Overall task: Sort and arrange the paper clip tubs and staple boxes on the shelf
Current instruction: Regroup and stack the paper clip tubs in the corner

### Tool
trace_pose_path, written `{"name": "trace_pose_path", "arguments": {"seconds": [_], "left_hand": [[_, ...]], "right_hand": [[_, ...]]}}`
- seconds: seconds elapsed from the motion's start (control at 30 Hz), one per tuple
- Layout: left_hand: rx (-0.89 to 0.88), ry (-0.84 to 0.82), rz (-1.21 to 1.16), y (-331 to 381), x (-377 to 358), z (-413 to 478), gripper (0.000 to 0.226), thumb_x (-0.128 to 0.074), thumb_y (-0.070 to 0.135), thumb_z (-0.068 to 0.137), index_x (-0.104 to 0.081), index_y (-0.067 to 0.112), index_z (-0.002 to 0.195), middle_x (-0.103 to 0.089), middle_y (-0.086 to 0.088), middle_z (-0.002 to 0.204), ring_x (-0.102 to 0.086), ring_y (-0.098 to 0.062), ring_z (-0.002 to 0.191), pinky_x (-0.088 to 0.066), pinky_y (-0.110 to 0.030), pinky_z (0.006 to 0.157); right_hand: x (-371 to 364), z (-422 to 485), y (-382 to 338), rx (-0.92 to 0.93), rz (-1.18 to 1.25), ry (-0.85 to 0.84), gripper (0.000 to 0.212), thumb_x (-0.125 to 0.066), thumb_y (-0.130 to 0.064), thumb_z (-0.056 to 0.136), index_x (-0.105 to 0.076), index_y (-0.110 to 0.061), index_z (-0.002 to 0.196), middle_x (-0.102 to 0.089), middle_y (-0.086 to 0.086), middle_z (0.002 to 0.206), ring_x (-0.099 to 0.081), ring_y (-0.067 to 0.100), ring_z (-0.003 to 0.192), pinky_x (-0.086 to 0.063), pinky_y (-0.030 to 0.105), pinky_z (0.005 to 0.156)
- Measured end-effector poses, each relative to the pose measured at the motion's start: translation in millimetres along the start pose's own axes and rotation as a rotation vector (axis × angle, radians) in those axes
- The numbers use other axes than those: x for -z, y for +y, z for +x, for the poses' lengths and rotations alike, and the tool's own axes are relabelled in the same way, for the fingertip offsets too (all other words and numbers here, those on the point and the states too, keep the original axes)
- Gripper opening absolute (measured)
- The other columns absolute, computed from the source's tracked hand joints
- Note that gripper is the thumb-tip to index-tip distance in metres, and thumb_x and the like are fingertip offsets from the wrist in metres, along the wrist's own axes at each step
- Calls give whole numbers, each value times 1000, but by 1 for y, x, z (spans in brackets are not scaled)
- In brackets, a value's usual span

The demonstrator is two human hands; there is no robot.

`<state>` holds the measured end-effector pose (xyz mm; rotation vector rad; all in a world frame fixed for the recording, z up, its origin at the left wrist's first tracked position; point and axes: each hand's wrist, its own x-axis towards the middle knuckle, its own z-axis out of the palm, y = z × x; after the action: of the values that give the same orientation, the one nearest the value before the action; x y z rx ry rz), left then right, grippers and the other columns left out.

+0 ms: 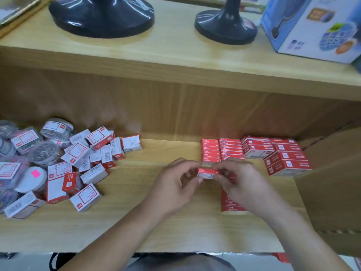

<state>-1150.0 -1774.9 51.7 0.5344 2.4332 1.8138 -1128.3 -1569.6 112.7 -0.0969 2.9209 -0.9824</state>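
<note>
**Small staple box pinched at both ends, ready for the row**

Nearest, under the heel of the right hand [240, 182], a few flat red boxes [228, 204] lie on the shelf [156, 222], partly hidden. Just beyond, the right hand and the left hand [175, 180] meet. Their fingers [187, 166] are curled in narrow and pinch one small staple box [207, 173] by its two short ends. Its long axis runs left to right, from one set of fingertips to the other, with the red printed face up and a pale side towards the person.

Just past the fingertips stand two neat rows of red boxes [220, 149], long axes lying the same way. The step will probably go best if the box is kept level and parallel, set flush against the nearest box in the row, and let go at both ends together.

Farther off, right of the fingers, sit stacked larger red boxes [283, 159]. Well to the left lie the unsorted heap [88, 159] and the paper clip tubs [56, 128].
</note>
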Motion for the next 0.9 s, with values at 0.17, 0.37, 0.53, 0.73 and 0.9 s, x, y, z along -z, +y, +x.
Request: {"name": "trace_pose_path", "arguments": {"seconds": [0.17, 0.37, 0.53, 0.73, 0.9], "left_hand": [[-43, -8, 170, -21, -8, 13, 17, -74, 12, 85, -74, 24, 97, -66, 11, 86, -65, -9, 74, -54, -29, 65], [22, 65, 230, -38, -33, 32, 26, -83, 13, 78, -71, 22, 98, -64, 11, 81, -60, -6, 69, -55, -33, 67], [-14, 76, 315, -38, -40, 33, 26, -81, 29, 83, -76, 24, 108, -50, 11, 81, -53, -6, 66, -50, -26, 62], [-33, 62, 545, -31, -49, 34, 33, -62, 41, 95, -65, 19, 119, -38, 9, 87, -55, -17, 76, -47, -30, 67], [-1, 43, 725, -24, -54, 36, 34, -58, 43, 97, -64, 16, 117, -45, 3, 88, -58, -22, 83, -44, -31, 63]], "right_hand": [[-1, 3, 7, 79, 11, 218, 27, -77, -19, 86, -74, -28, 111, -62, -21, 87, -62, 5, 80, -54, 29, 72], [-1, -10, 21, 33, 128, 331, 21, -69, -5, 90, -76, -22, 98, -71, -18, 94, -66, 0, 91, -52, 23, 80], [-1, -11, 29, 49, 88, 324, 19, -70, -7, 89, -75, -24, 97, -70, -17, 95, -66, 2, 91, -55, 32, 81], [-6, -11, 33, 27, 72, 331, 12, -70, -17, 90, -75, -24, 98, -69, -13, 94, -67, 8, 89, -56, 38, 78], [-8, -10, 33, 18, -84, 338, 20, -60, -36, 89, -73, -25, 100, -65, -9, 96, -66, 18, 91, -57, 40, 76]]}}
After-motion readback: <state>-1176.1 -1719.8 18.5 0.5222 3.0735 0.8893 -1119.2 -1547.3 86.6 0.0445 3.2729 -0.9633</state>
